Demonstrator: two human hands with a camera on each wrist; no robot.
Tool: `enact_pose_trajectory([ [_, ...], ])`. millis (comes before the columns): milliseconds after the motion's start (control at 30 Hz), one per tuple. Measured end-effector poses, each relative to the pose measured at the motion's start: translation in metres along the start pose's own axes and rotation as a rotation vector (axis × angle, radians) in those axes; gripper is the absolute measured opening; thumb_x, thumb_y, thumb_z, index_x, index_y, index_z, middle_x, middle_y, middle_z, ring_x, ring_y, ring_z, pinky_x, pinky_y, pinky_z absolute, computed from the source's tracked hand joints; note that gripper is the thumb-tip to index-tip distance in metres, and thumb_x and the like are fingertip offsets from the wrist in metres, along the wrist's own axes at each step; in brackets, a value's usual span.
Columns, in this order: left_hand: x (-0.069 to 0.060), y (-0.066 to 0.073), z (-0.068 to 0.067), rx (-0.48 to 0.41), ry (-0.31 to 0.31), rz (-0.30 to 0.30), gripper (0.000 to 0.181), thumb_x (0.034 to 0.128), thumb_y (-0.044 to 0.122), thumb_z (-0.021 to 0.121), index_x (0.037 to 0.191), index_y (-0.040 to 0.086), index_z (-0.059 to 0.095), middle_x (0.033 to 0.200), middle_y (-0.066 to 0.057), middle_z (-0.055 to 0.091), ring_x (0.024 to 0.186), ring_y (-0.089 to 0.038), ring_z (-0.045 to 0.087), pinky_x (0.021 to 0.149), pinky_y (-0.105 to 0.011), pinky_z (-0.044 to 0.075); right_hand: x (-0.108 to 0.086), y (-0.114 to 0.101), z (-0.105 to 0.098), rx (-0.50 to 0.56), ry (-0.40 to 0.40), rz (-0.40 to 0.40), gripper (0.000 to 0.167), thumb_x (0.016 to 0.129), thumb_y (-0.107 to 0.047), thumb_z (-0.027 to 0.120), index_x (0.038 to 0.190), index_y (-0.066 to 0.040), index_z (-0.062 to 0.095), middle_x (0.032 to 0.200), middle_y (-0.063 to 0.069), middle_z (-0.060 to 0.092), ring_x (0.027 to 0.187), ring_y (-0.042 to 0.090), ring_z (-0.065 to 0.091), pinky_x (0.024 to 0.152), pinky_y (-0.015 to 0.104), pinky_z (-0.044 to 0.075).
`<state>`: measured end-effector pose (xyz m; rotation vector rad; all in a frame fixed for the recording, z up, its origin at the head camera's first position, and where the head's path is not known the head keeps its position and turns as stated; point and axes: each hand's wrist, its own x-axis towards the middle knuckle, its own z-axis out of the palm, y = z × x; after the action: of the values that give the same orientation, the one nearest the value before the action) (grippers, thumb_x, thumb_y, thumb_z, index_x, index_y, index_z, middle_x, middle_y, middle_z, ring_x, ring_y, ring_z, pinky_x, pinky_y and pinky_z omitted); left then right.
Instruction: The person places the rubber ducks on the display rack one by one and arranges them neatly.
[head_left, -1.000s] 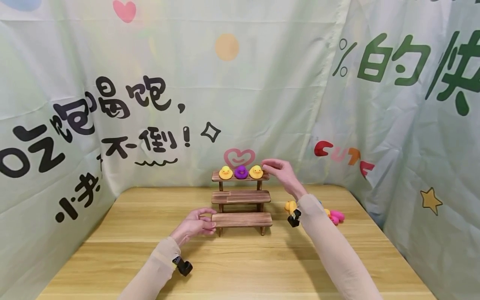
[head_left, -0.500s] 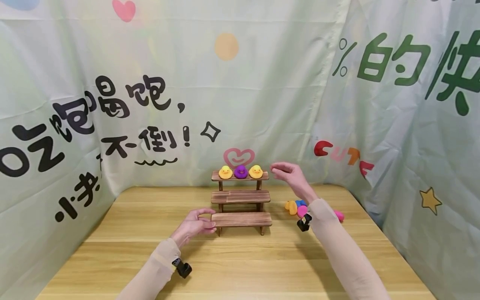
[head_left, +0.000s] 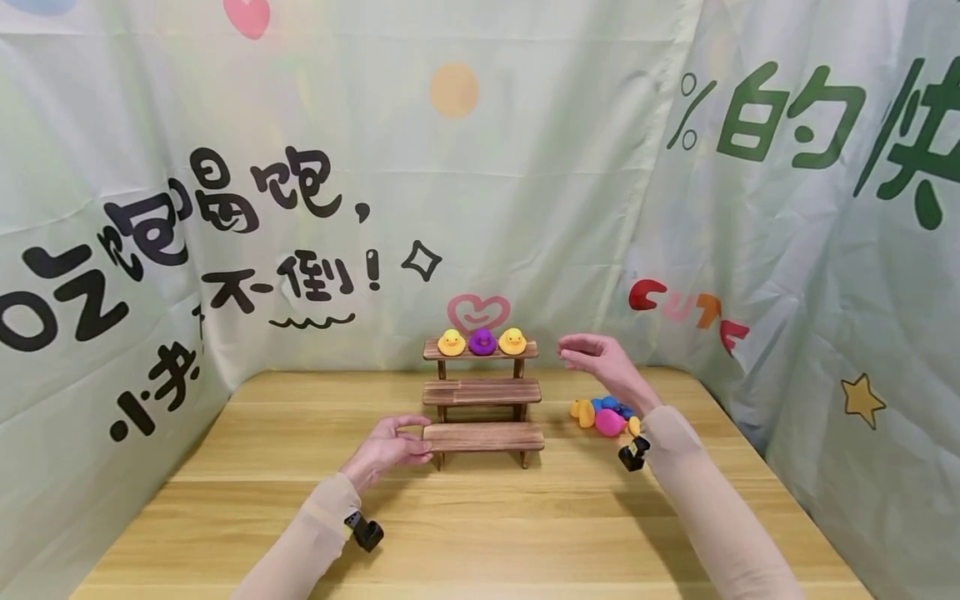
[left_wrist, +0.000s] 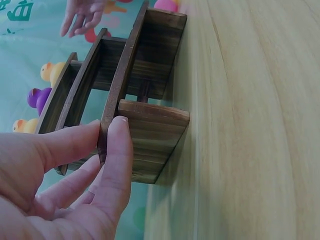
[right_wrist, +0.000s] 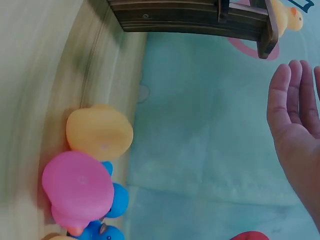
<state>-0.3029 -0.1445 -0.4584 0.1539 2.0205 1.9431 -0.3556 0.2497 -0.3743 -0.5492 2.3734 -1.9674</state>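
A three-step wooden stand [head_left: 482, 437] bears two yellow ducks [head_left: 452, 342] and a purple duck [head_left: 482, 342] between them on its top step. My left hand [head_left: 384, 452] pinches the left end of the lowest step; in the left wrist view the thumb and fingers [left_wrist: 118, 150] lie on either side of the board [left_wrist: 120, 75]. My right hand [head_left: 606, 363] hangs in the air to the right of the top step, fingers extended and holding nothing. The right wrist view shows that hand [right_wrist: 299, 110] apart from the stand [right_wrist: 185, 20].
Right of the stand, a pile of toys lies on the wooden table [head_left: 480, 533]: a pink one [head_left: 610, 422], orange ones [head_left: 586, 414] and blue ones [head_left: 609, 403]. The right forearm partly covers the pile. Printed cloth [head_left: 525, 208] hangs behind the table and at both sides.
My right hand has moved right and slightly down, away from the right yellow duck, uncovering more of the toy pile. My left hand has kept its hold on the lowest step.
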Motion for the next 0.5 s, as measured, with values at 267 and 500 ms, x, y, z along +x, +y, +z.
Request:
enact_pose_trajectory([
  [267, 0.002, -0.001, -0.002, 0.012, 0.0, 0.006, 0.051, 0.0883, -0.01, 0.062, 0.137, -0.008, 0.046, 0.091, -0.016, 0.066, 0.081, -0.021, 0.071, 0.084, -0.037, 0.062, -0.01, 0.001, -0.008, -0.042, -0.025, 0.026, 0.043, 0.094, -0.025, 0.068, 0.128, 0.0, 0.059, 0.113, -0.004, 0.069, 0.103, 0.01, 0.066, 0.096, 0.038, 0.058],
  [500, 0.002, -0.001, -0.002, 0.017, 0.004, 0.008, 0.051, 0.0881, -0.01, 0.062, 0.137, -0.008, 0.046, 0.093, -0.016, 0.066, 0.082, -0.021, 0.071, 0.084, -0.037, 0.062, -0.02, 0.005, -0.019, -0.069, -0.042, 0.028, 0.045, 0.094, -0.024, 0.067, 0.129, 0.002, 0.057, 0.111, -0.006, 0.069, 0.102, 0.009, 0.067, 0.086, 0.026, 0.06],
])
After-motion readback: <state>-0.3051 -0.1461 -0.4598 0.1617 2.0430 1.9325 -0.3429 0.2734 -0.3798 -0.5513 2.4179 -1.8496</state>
